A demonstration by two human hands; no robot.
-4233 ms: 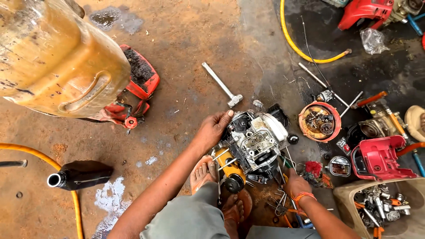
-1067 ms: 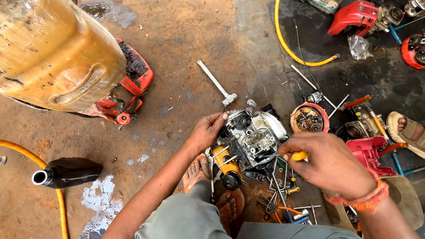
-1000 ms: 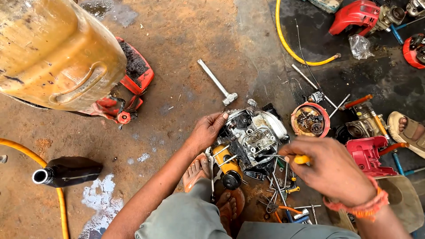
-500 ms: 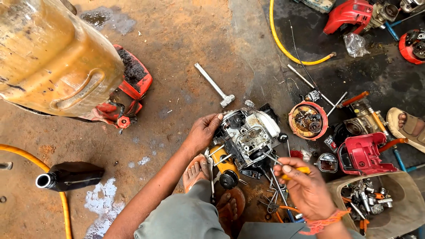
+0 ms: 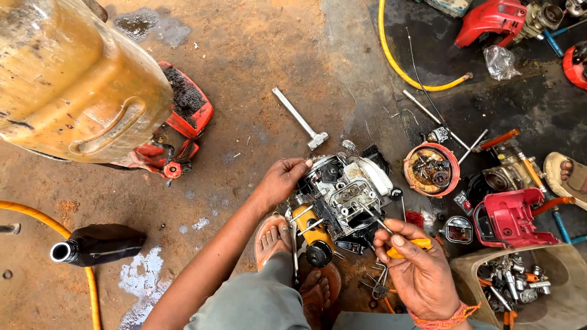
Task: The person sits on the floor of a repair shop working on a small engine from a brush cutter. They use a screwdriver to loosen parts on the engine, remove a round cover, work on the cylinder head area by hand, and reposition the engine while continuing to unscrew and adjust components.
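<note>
Small engine (image 5: 345,195), stripped of its cover, on the stained concrete floor (image 5: 244,110) just ahead of two sandalled feet. Left hand (image 5: 282,181) cupped against the engine's left edge, fingers curled over the metal and bracing it, not closed round anything. Right hand (image 5: 416,269) pinching a yellow-handled screwdriver (image 5: 400,237) between thumb and fingers, the thin shaft angled up and left with its tip at the engine's top face near the valve gear. Yellow cylindrical part (image 5: 310,229) fixed to the engine's near side, beside the left foot.

T-handled socket wrench (image 5: 299,119) lying loose on the floor beyond the left hand, apart from it. Round red housing (image 5: 431,169) full of small parts to the right of the engine, and a red plastic cover (image 5: 510,217) farther right. Beige tub (image 5: 550,287) of bolts and tools at lower right, near the right wrist. Large dirty yellow jerrycan (image 5: 73,85) at upper left, resting over a red casing (image 5: 183,122). Black bottle (image 5: 98,244) on its side at lower left, next to an orange hose (image 5: 55,229). Yellow hose (image 5: 403,64) curving across the upper right. Another person's sandalled foot (image 5: 565,174) at the right edge.
</note>
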